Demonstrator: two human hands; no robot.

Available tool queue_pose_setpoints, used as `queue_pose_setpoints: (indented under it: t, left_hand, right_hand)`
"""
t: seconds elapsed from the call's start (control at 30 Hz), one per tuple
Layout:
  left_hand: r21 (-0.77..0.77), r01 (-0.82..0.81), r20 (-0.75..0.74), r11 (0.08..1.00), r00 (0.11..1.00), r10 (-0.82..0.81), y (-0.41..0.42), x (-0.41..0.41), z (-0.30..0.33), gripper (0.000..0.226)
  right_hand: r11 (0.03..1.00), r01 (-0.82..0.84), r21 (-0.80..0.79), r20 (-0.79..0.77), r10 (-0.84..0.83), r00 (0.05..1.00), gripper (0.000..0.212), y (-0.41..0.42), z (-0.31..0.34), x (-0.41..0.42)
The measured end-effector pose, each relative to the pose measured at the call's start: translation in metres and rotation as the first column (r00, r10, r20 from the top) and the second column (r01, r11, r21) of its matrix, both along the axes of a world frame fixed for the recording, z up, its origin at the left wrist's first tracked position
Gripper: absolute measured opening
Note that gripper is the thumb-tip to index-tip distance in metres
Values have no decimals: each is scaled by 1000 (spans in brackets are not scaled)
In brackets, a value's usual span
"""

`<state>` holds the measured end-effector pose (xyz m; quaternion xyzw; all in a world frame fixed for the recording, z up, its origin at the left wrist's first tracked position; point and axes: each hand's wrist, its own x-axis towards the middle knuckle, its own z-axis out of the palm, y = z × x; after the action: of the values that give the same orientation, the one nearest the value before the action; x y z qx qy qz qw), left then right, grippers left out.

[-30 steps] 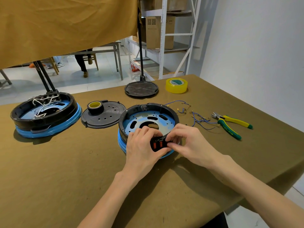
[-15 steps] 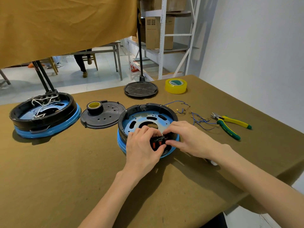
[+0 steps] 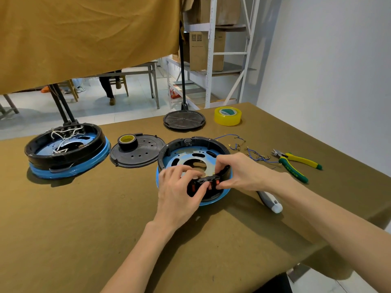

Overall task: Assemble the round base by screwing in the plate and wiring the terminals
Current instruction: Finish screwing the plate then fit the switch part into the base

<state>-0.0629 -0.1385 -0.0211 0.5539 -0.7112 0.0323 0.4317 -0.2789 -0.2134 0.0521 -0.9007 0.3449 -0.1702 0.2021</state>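
Both hands' grip (image 3: 208,183) pinches the terminal block (image 3: 204,185) at the round base (image 3: 190,149) near rim.

Table (image 3: 84,240): bases, lids, tape, pliers.

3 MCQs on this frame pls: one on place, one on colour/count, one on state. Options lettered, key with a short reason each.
1. Where is the black tape roll?
A. on the black disc
B. inside the wired base
C. beside the pliers

2. How many open round bases with blue rims are on the table?
A. one
B. two
C. three

3. What is the left hand doing?
A. resting flat on the cloth
B. holding the pliers
C. pinching the terminal block

Key: 1 A, the roll sits on the perforated black disc. 2 B, the wired base and the base being worked on. 3 C, its fingers close on the block, and the right hand holds it too.
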Motion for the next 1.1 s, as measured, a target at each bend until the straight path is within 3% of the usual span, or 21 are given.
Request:
queue_pose_setpoints:
  t: [0.33,0.67,0.87,1.1]
  left_hand:
    - [12,-156,89,988,984,154,12,-22,-4,37]
    - [2,-128,54,992,990,127,6,-14,-5,48]
    - [-40,-152,-6,988,988,152,4,-10,-4,49]
    - [-13,-89,-17,996,996,89,5,-7,-4,45]
  right_hand:
    - [985,11,171,31,-17,999,16,-15,11,0]
    - [997,76,-15,-193,-78,978,20,-2,10,1]
    - [987,5,160,-148,19,989,8,3,16,4]
    - [980,-10,200,-135,38,990,22,5,14,0]
